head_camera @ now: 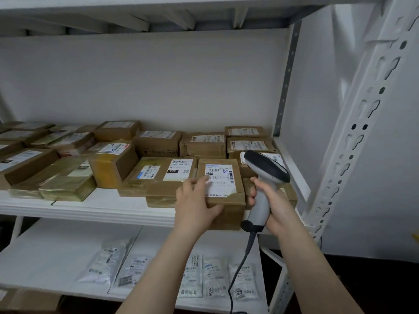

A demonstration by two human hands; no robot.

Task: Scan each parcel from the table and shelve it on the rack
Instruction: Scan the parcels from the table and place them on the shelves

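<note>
A brown cardboard parcel (223,189) with a white shipping label on top sits at the front edge of the white rack's middle shelf (90,207), near the right end. My left hand (196,203) holds its left front corner, fingers on the label and thumb along the front face. My right hand (271,202) grips the handle of a grey and black barcode scanner (263,175), just right of the parcel. The scanner's head points left, over the boxes behind, and its cable hangs down.
Several taped cardboard boxes fill the middle shelf, among them a wide flat box (158,175) left of the held parcel. The lower shelf (56,257) carries several white poly-bag parcels (215,277). A perforated white upright (353,137) stands at the right.
</note>
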